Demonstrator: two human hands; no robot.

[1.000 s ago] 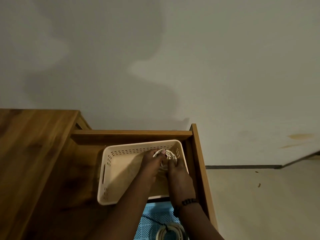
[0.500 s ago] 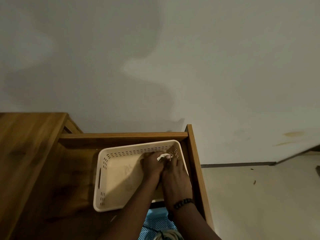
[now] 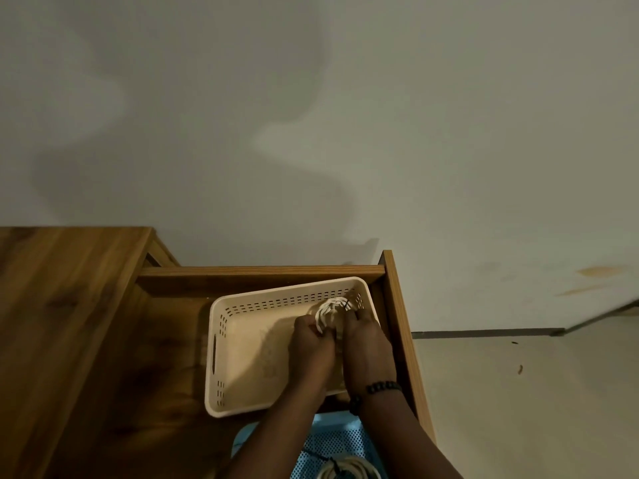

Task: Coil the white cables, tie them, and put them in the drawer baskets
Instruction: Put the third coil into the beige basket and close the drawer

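Left hand [image 3: 311, 344] and right hand [image 3: 366, 344], side by side, both grip a ropy white cable coil [image 3: 328, 311]. Coil sits in the far right corner of the perforated cream plastic basket [image 3: 221, 340], inside the wooden drawer [image 3: 397, 323].

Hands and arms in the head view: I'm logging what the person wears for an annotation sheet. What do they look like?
Both forearms are bare, with no sleeves in view. The left hand wears nothing that shows. The right hand has a bracelet of dark round beads around its wrist. No gloves, and no rings can be made out in the dim light.
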